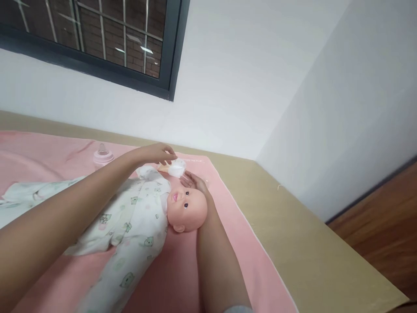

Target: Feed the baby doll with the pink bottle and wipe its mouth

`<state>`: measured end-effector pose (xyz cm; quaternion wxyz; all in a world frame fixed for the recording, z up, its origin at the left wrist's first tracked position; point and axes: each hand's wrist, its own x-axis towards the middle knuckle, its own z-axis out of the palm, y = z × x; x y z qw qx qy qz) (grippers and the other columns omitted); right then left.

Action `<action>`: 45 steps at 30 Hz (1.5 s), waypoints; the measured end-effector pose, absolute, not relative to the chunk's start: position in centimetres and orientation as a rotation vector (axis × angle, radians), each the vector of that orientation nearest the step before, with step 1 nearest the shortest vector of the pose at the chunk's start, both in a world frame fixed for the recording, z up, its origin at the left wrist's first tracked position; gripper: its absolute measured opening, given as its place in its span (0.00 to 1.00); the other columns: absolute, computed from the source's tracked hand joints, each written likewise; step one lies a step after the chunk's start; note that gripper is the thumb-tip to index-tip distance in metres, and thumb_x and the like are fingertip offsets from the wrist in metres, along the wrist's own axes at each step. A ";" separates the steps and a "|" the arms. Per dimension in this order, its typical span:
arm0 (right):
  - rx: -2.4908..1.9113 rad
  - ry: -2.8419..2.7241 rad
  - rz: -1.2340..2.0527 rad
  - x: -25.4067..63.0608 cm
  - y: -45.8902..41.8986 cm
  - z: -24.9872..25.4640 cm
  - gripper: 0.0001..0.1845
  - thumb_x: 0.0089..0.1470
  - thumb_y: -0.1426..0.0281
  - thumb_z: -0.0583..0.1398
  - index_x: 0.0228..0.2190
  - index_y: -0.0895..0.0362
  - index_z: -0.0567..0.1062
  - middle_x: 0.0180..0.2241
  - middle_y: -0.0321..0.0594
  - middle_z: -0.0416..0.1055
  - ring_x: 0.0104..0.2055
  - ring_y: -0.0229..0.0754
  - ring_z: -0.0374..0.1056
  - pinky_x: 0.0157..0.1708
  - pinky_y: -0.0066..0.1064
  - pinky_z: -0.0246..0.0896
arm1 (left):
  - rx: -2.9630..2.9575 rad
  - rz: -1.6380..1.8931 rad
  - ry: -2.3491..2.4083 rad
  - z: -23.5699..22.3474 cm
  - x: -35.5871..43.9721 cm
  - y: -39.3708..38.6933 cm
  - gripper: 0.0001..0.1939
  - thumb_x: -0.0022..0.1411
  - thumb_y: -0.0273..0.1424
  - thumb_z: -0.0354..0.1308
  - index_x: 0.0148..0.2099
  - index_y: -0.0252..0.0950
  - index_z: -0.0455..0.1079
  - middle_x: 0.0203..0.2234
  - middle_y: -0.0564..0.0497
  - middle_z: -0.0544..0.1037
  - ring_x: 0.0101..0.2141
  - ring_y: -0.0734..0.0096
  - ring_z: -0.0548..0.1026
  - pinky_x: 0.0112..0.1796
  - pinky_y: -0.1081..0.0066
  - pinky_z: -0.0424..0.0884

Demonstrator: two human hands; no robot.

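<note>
Head view shows half-curled left hand (161, 153) at small white item (177, 168), grip unclear, and loosely open right hand (196, 180) just beside it, gripping nothing visible, near bald plastic doll (190, 209) in white printed clothes (143, 208) lying on pink cloth blanket (176, 269).

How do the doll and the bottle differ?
Pose: the doll lies face-up; the bottle points teat-up, its lower part hidden by a forearm.
Size: the doll is much larger than the bottle's visible part.
Look: the doll wears white printed clothes; the bottle has a pink collar.
</note>
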<state>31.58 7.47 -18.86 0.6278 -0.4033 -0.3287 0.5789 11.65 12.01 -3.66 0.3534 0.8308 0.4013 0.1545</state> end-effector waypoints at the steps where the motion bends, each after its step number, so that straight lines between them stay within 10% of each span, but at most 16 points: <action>1: -0.924 -0.711 1.339 31.6 7.7 -19.0 0.18 0.49 0.61 0.62 0.41 0.55 0.72 0.45 0.42 0.74 0.50 0.40 0.70 0.52 0.34 0.64 | 2.147 0.427 1.042 -3.7 11.0 11.7 0.27 0.50 0.51 0.57 0.45 0.35 0.70 0.44 0.40 0.77 0.43 0.56 0.76 0.41 0.66 0.71; 17: -1.076 -0.743 1.420 32.3 9.0 -18.1 0.08 0.53 0.71 0.59 0.34 0.61 0.76 0.32 0.43 0.76 0.41 0.40 0.74 0.51 0.32 0.66 | 2.190 0.592 1.076 -4.7 5.8 9.6 0.27 0.55 0.53 0.53 0.47 0.41 0.71 0.44 0.48 0.78 0.44 0.56 0.75 0.40 0.68 0.69; 36: -0.843 -1.563 1.400 32.4 3.5 -7.4 0.23 0.44 0.57 0.67 0.39 0.59 0.79 0.48 0.47 0.72 0.50 0.46 0.69 0.57 0.40 0.58 | 2.127 0.640 0.967 -5.6 7.1 8.3 0.47 0.46 0.56 0.60 0.63 0.37 0.54 0.59 0.40 0.63 0.57 0.52 0.63 0.52 0.63 0.64; 45: -0.769 -1.853 1.437 30.8 2.3 -5.2 0.26 0.47 0.54 0.64 0.44 0.58 0.77 0.51 0.46 0.68 0.52 0.46 0.67 0.57 0.41 0.58 | 2.123 0.476 0.707 -4.6 7.0 7.1 0.19 0.52 0.47 0.61 0.35 0.36 0.68 0.28 0.51 0.75 0.30 0.64 0.73 0.28 0.72 0.66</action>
